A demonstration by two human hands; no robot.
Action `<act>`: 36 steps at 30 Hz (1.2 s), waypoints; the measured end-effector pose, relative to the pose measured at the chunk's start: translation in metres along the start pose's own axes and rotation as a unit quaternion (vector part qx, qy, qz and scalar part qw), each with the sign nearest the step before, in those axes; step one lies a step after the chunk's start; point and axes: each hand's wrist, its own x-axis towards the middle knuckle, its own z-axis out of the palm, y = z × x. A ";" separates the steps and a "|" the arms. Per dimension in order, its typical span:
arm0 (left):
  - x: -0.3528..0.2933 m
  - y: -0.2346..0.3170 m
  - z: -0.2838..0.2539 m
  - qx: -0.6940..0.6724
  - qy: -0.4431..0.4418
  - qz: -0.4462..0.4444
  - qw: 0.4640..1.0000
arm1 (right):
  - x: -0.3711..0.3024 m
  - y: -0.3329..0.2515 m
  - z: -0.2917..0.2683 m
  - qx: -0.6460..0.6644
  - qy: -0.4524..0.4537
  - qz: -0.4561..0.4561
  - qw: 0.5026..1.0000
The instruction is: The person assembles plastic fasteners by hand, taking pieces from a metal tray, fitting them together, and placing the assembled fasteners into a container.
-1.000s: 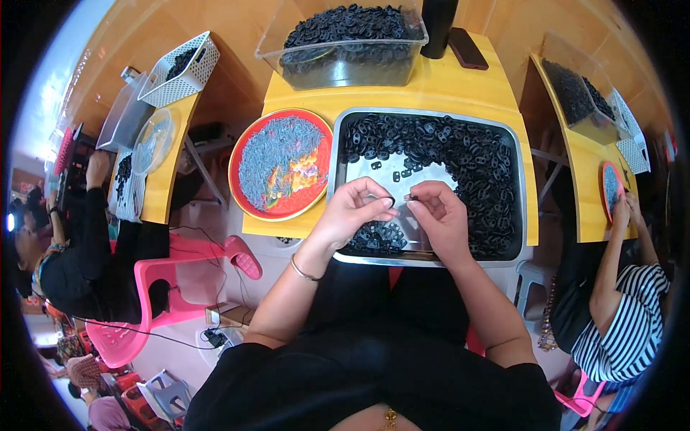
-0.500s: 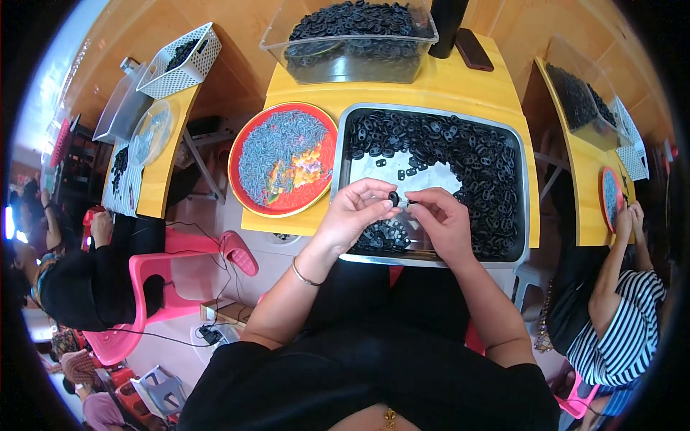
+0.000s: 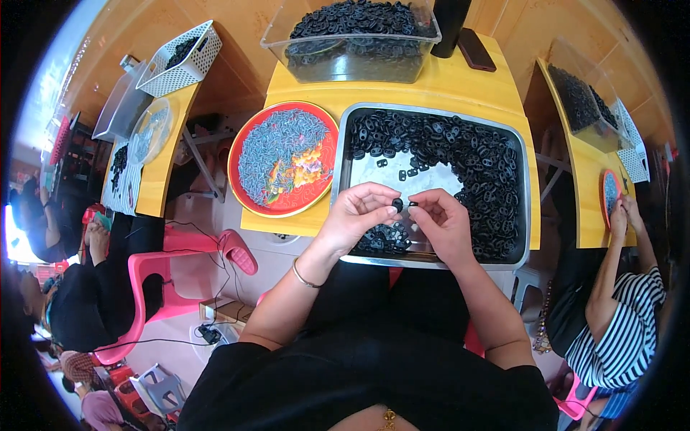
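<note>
Above the near part of a metal tray, my left hand pinches a small black oval piece between thumb and fingertips. Facing it across a narrow gap, my right hand is closed in a pinch on a tiny dark part, too small to name. Many loose black two-holed pieces fill the tray's far and right sides. Beneath my hands lies a smaller cluster of pieces, partly hidden. Left of the tray, a red round plate holds a heap of small grey-blue slender parts.
A clear plastic bin of black pieces stands at the table's back, beside a dark cylinder and a phone. Co-workers sit at yellow tables on both sides. A pink chair and cables are at the left.
My fingertips have drawn slightly apart, and the pale bit seen between them earlier no longer shows. Both hands stay over the tray. The co-worker at the left has shifted.
</note>
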 end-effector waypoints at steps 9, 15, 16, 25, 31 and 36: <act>0.000 0.000 0.002 0.014 -0.009 0.023 1.000 | 0.000 0.001 0.001 -0.004 -0.016 -0.010 1.000; 0.000 0.001 0.002 0.007 -0.017 0.034 0.999 | -0.001 0.000 0.001 0.010 -0.019 0.004 1.000; -0.001 0.000 0.001 0.006 -0.016 0.024 1.000 | -0.001 0.000 0.001 0.001 -0.018 0.004 1.000; 0.000 -0.001 0.002 0.000 -0.007 0.008 1.000 | -0.001 0.000 0.001 -0.045 -0.008 -0.002 0.999; -0.001 0.002 0.004 0.005 0.007 -0.005 1.000 | -0.001 -0.001 0.001 -0.031 -0.003 0.012 0.999; -0.001 -0.001 0.002 0.003 -0.003 -0.002 1.000 | 0.000 -0.001 0.001 -0.005 -0.012 0.018 1.000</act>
